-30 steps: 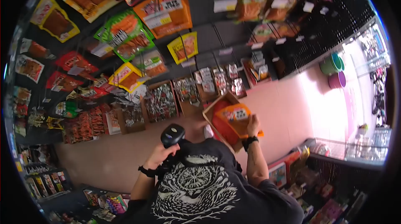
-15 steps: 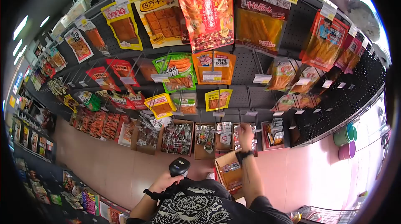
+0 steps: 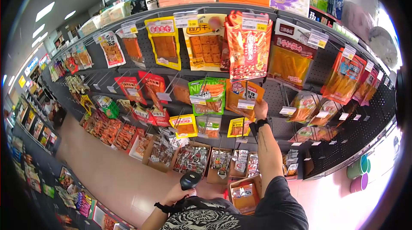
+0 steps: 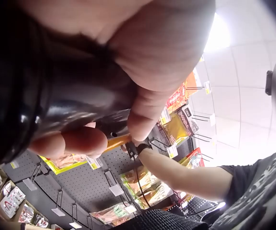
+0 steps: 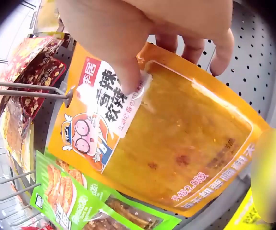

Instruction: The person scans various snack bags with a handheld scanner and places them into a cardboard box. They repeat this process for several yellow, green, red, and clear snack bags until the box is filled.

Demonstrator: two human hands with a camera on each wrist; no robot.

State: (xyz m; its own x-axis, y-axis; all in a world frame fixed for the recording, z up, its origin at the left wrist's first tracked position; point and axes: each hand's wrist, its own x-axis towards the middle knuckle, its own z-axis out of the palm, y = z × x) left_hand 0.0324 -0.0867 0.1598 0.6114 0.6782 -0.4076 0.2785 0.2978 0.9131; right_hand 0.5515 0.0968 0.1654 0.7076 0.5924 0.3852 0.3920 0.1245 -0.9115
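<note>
My right hand [image 3: 260, 109] is raised to the middle row of the rack and pinches an orange snack packet [image 5: 191, 129] by its edge. The thumb [image 5: 128, 79] lies across the printed front, with the other fingers reaching behind. A metal hook [image 5: 32, 93] meets the packet near its top edge. Down in front of the body, my left hand [image 3: 177, 193] grips a black handheld barcode scanner [image 3: 190, 180]; its dark handle [image 4: 80, 91] fills much of the left wrist view. Green snack packets [image 5: 75, 196] hang just beside the orange one.
An open carton [image 3: 257, 183] with orange packets stands low in front of the body. Other hooks hold red snack bags [image 3: 249, 50] and yellow packets [image 3: 183, 126]. Boxes of small packets [image 3: 192, 158] line the bottom shelf. Green and purple buckets [image 3: 358, 183] stand at the right.
The right hand has moved up from the carton to the hanging orange packet on the rack. The head view has tilted up. The left hand still holds the scanner low.
</note>
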